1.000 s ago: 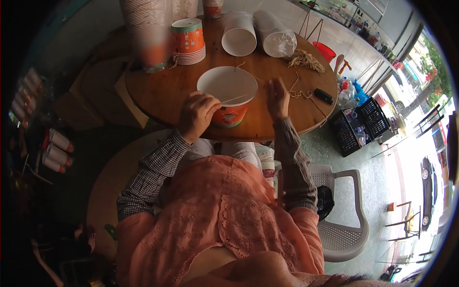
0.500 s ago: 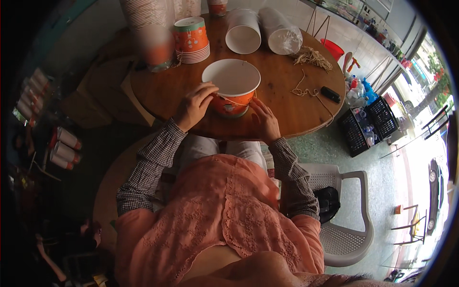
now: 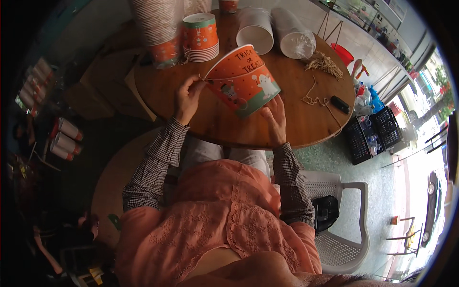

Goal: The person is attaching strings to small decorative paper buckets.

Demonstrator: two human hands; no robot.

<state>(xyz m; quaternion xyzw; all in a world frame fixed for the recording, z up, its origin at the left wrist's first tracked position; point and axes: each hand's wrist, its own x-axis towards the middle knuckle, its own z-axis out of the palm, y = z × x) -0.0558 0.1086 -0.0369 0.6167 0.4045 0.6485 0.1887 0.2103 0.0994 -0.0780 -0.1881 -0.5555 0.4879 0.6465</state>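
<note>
An orange and green paper bucket (image 3: 243,80) with a white rim and ghost drawings is tilted above the near part of the table, its printed side toward me. A thin string runs across its upper side. My left hand (image 3: 188,98) pinches at the left edge of the rim, where the string ends. My right hand (image 3: 276,118) supports the lower right of the bucket, thumb on the near side and fingers partly hidden behind it. The inside of the bucket is turned away from view.
A round wooden table (image 3: 191,117) carries a stack of orange cups (image 3: 201,36), a tall wrapped cup stack (image 3: 160,33), white cup sleeves (image 3: 255,38) lying down, a bundle of string (image 3: 322,66) and a black object (image 3: 340,104). A black crate (image 3: 358,138) and grey chair (image 3: 356,244) stand right.
The bucket stood upright with its mouth showing; now it is lifted and tipped, so its printed side faces me. My right hand has moved under its lower side.
</note>
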